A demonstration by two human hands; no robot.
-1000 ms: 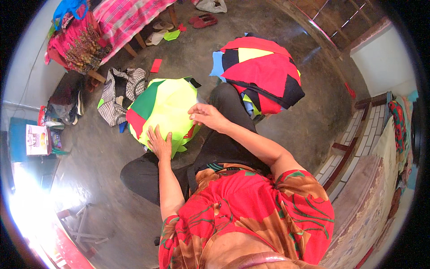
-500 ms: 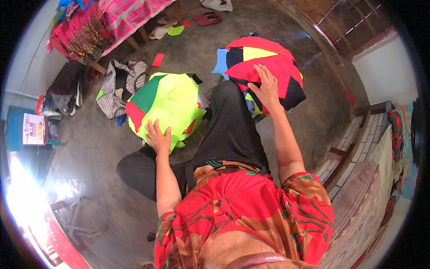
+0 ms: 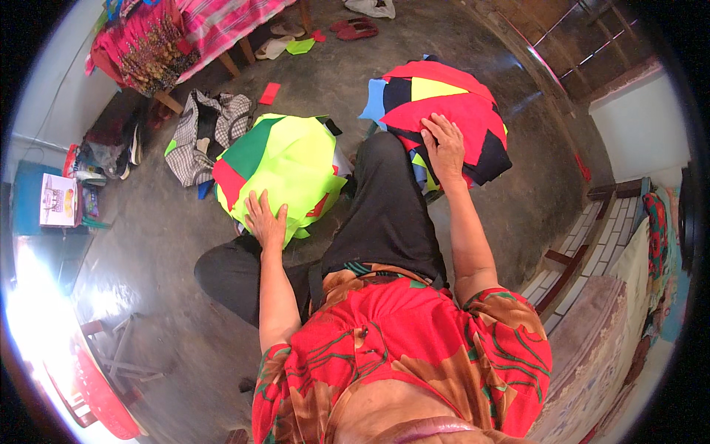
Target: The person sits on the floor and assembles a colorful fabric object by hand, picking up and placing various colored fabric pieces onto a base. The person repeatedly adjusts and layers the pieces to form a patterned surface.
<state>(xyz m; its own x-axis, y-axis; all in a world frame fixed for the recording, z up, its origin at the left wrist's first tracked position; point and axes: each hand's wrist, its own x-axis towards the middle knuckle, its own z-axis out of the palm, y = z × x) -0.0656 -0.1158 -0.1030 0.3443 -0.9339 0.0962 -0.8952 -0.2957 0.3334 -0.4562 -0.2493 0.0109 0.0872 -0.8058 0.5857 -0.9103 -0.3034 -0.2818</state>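
Two heaps of bright cloth pieces lie on the floor ahead of me. The left heap (image 3: pixel 296 159) is mostly neon yellow, with green and red pieces. On its near edge rests my left hand (image 3: pixel 266 220), fingers spread and holding nothing. Beyond my bent knee is the right heap (image 3: pixel 414 115), mainly red, with black, yellow and light blue pieces. My right hand (image 3: pixel 444 148) lies open on the red cloth, its fingers stretched out. What lies beneath the top pieces in either heap is hidden.
A checked cloth bag (image 3: pixel 194 140) sits left of the yellow heap, near a red scrap (image 3: pixel 270 93). Farther back are dark red shoes (image 3: pixel 353 29) and a pink-draped table (image 3: pixel 229 29). A wooden bench (image 3: pixel 577 251) stands to the right.
My right hand has come down from just above the red cloth and now lies flat on it. My left hand stays on the yellow heap. The view has shifted slightly.
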